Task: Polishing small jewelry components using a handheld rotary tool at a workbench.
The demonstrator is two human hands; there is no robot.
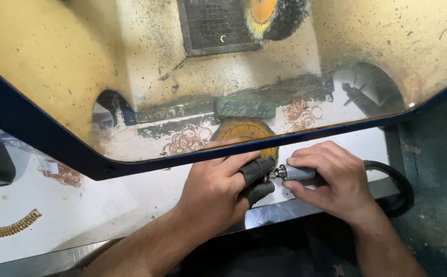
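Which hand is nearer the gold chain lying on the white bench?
Left. The left hand is at mid-bench, apart from the gold chain at the far left edge. The right hand, gripping the rotary handpiece, sits farther right.

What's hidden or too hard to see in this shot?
Head view only:
- Whatever the left hand pinches: hidden by its black finger guards.
- Rotary handpiece tip: too small, tucked against those guards.
- Yellow wheel: lower part behind the blue shield edge.
- Gold chain: cut off at the left edge.
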